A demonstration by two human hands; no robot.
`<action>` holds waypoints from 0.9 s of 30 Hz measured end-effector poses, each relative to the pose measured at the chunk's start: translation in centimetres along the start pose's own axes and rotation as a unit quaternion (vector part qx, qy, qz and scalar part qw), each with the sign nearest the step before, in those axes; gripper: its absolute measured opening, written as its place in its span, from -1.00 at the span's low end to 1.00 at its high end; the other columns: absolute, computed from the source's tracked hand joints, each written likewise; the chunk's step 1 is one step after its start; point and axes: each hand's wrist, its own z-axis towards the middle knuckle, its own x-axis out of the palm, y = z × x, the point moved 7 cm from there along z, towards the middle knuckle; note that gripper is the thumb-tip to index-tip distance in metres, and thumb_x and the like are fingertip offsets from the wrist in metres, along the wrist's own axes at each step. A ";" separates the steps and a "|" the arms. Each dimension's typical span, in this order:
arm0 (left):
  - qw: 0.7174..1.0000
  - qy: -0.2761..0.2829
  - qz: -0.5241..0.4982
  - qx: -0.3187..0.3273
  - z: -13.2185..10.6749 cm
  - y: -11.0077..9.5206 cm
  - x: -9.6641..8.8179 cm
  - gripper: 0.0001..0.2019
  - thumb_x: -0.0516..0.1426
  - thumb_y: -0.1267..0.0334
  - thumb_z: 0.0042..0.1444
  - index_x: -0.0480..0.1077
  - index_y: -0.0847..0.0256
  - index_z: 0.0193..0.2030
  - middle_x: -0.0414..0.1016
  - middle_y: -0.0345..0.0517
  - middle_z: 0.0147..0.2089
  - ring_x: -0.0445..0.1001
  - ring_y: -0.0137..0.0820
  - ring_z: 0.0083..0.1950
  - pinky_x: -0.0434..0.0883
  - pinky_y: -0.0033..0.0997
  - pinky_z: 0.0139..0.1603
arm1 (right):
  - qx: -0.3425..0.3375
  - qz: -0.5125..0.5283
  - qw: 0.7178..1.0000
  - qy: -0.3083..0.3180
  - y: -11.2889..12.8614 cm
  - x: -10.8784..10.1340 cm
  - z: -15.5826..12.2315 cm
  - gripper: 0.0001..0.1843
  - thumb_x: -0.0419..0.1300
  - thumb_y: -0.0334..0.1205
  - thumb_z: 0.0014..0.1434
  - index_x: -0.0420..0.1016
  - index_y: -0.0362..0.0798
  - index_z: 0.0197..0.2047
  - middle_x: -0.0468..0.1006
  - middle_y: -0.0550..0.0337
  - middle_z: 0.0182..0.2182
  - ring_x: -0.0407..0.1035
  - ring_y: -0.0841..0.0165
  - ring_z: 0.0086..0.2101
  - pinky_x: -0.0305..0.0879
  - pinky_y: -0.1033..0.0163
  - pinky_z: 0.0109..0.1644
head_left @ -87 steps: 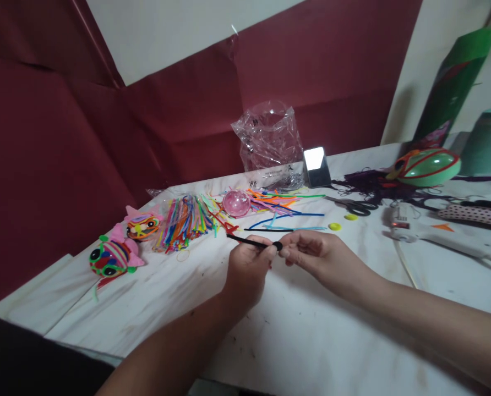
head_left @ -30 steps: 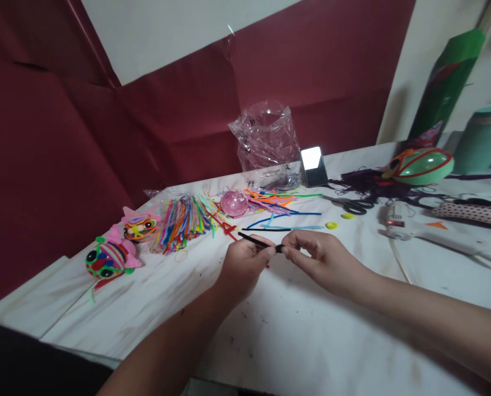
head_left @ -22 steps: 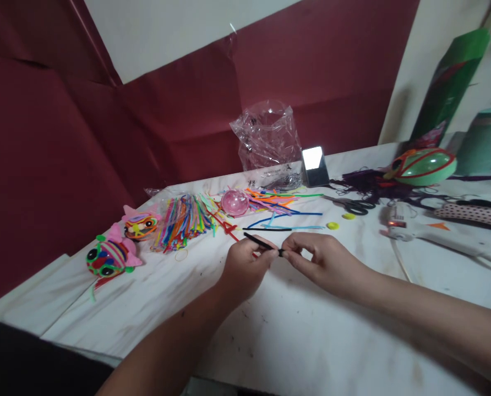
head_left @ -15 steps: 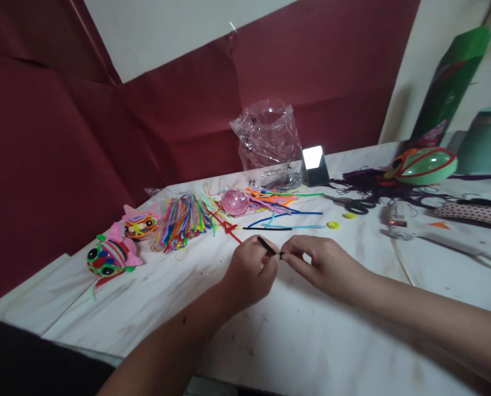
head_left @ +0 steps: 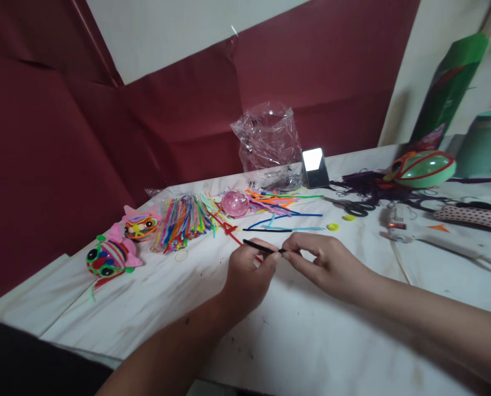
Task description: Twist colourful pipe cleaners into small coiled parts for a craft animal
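Closest in, the left hand [head_left: 247, 275] and the right hand [head_left: 323, 263] meet fingertip to fingertip just above the white, smudged tabletop [head_left: 311, 341], each pinched narrowly on the thin black pipe cleaner [head_left: 262, 247], whose free end slants up and away to the left past the left thumb. Just beyond lie loose blue and black pipe cleaners [head_left: 287, 223] and two small yellow-green buttons [head_left: 333, 226]. To the left sit two striped fuzzy toy figures with big eyes [head_left: 109, 257] beside a spread bundle of many-coloured pipe cleaners [head_left: 185, 219]. Farther back are a clear pink plastic ball [head_left: 236, 203], black-handled scissors [head_left: 355, 207], a white glue gun [head_left: 410, 231] and a crumpled clear plastic bag [head_left: 269, 137].
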 end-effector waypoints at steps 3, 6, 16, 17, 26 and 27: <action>0.995 0.003 0.069 0.071 0.0 -1.1 -0.1 -0.94 0.09 0.42 -0.08 0.38 0.23 -0.48 0.45 -0.14 -0.47 0.41 -0.42 -0.39 0.34 -0.44 -0.29 | -0.056 -0.054 0.997 0.024 0.7 -0.1 0.1 -0.84 -0.01 -0.37 0.07 0.34 -0.07 -0.47 0.38 0.22 -0.55 0.24 0.44 -0.51 0.14 0.36 -0.45; 0.985 0.015 0.088 0.144 -0.3 -1.8 0.2 -0.90 0.06 0.45 -0.06 0.38 0.24 -0.48 0.46 -0.10 -0.45 0.42 -0.41 -0.36 0.34 -0.43 -0.26 | -0.082 -0.095 0.991 0.043 0.8 0.1 0.1 -0.84 -0.02 -0.38 0.07 0.35 -0.09 -0.46 0.37 0.19 -0.56 0.23 0.42 -0.51 0.14 0.34 -0.43; 0.986 0.058 0.090 0.127 0.2 -1.6 0.1 -0.92 0.05 0.37 -0.01 0.36 0.26 -0.44 0.42 -0.10 -0.44 0.38 -0.42 -0.37 0.32 -0.43 -0.28 | -0.040 -0.043 0.997 0.050 0.0 0.4 0.2 -0.83 0.00 -0.31 0.10 0.39 -0.09 -0.44 0.44 0.17 -0.52 0.28 0.41 -0.47 0.19 0.33 -0.38; 0.993 0.038 0.062 0.089 0.2 -1.1 -0.2 -0.92 0.05 0.34 0.00 0.36 0.26 -0.42 0.42 -0.11 -0.43 0.38 -0.42 -0.37 0.32 -0.44 -0.28 | -0.003 -0.003 0.999 0.039 -0.3 0.3 0.2 -0.83 0.02 -0.27 0.11 0.39 -0.08 -0.45 0.43 0.21 -0.53 0.29 0.43 -0.48 0.19 0.35 -0.40; 0.983 0.035 -0.156 -0.095 0.0 1.6 0.8 -0.87 0.11 0.25 -0.05 0.35 0.28 -0.47 0.34 -0.21 -0.54 0.31 -0.48 -0.47 0.28 -0.48 -0.40 | 0.102 0.162 0.981 -0.014 -1.5 0.6 -0.1 -0.79 0.08 -0.14 0.08 0.37 -0.07 -0.49 0.39 0.27 -0.56 0.26 0.45 -0.49 0.18 0.35 -0.40; 0.976 0.032 -0.191 -0.103 0.0 1.7 1.0 -0.87 0.11 0.24 -0.06 0.34 0.28 -0.49 0.33 -0.21 -0.55 0.31 -0.48 -0.47 0.28 -0.47 -0.41 | 0.119 0.201 0.972 -0.018 -1.8 0.8 -0.1 -0.77 0.09 -0.12 0.08 0.36 -0.08 -0.49 0.39 0.27 -0.57 0.25 0.45 -0.49 0.18 0.35 -0.41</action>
